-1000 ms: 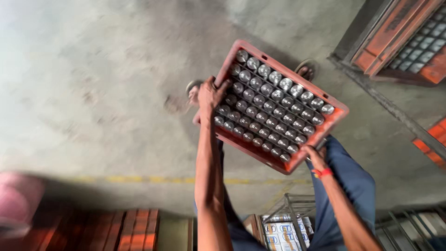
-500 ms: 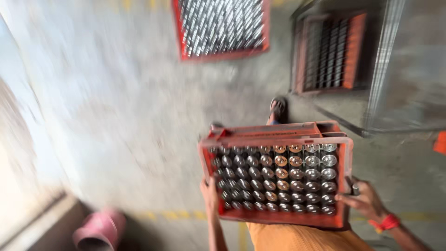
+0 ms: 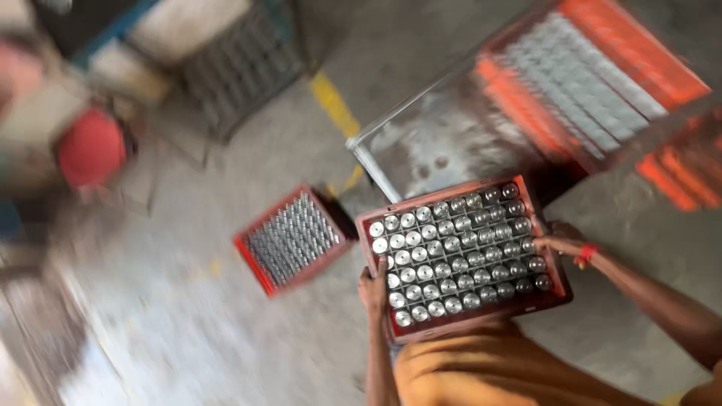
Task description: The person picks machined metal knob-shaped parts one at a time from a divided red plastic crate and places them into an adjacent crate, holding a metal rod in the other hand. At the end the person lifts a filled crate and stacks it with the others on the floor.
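Crate (image 3: 460, 259), red plastic, is carried at waist height in front of the person, above a grey concrete floor (image 3: 226, 346). It is filled with rows of upright silver metal cylinders (image 3: 451, 248). Left hand (image 3: 374, 289) grips the crate's near-left edge, fingers curled over the rim. Right hand (image 3: 558, 239) clasps the right edge, fingers closed on it; a red wristband (image 3: 585, 256) sits at the wrist. A second red crate (image 3: 293, 239) rests on the floor just to the left. Further crates at upper right are blurred, apparently also loaded.
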